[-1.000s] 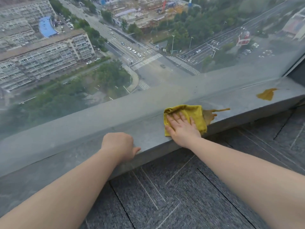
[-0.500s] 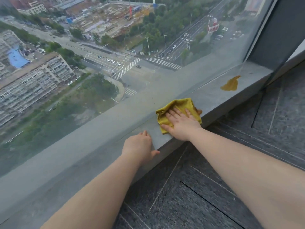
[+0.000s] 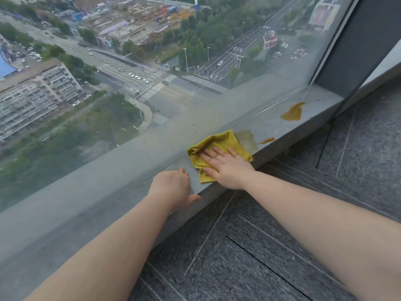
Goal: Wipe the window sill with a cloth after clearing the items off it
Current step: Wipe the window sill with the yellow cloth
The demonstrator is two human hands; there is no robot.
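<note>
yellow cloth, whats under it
The yellow cloth lies flat on the grey sill under the right hand. A brownish smear runs under its edge; the covered part is hidden.

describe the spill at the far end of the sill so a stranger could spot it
Follow the grey window sill rightward past the yellow cloth toward the dark corner frame. The far spill is a solid mustard patch, thicker than the faint smear beside the cloth.
</note>
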